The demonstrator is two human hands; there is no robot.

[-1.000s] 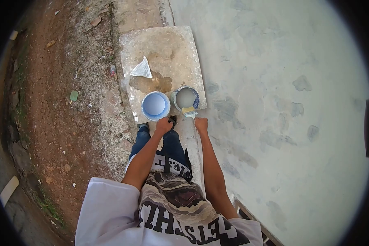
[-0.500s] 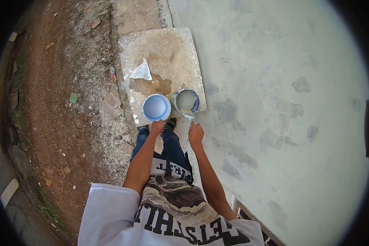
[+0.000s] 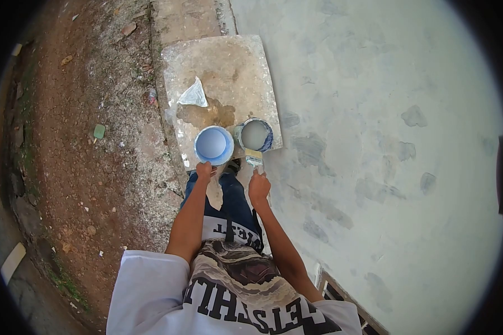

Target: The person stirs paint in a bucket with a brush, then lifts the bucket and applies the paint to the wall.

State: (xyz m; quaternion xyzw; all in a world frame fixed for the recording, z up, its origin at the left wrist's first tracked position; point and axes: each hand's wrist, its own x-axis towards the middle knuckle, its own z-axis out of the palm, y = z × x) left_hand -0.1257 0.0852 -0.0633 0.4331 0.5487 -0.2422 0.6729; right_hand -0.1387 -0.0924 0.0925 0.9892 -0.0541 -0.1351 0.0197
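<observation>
My left hand (image 3: 205,171) is closed at the near rim of a light-blue bucket (image 3: 213,145) with pale bluish-white liquid inside. In my right hand (image 3: 259,187) is a paintbrush (image 3: 254,157), held by its handle with the pale yellowish bristles pointing away from me. Those bristles are right at the near rim of a second bucket (image 3: 269,137), which has a dark-blue smeared inner wall and holds grey liquid. The two buckets stand side by side at the near end of a stained board (image 3: 237,61).
A crumpled white plastic piece (image 3: 193,94) lies on the board beside a wet patch. To the right rises a pale wall (image 3: 363,84) with grey patches. On the left is reddish dirt ground (image 3: 95,184) with rubble and a small green object (image 3: 99,132).
My right hand has drawn back toward me and slightly left, bringing the brush from inside the grey-liquid bucket to its near rim. My left hand has shifted slightly left along the blue bucket's rim.
</observation>
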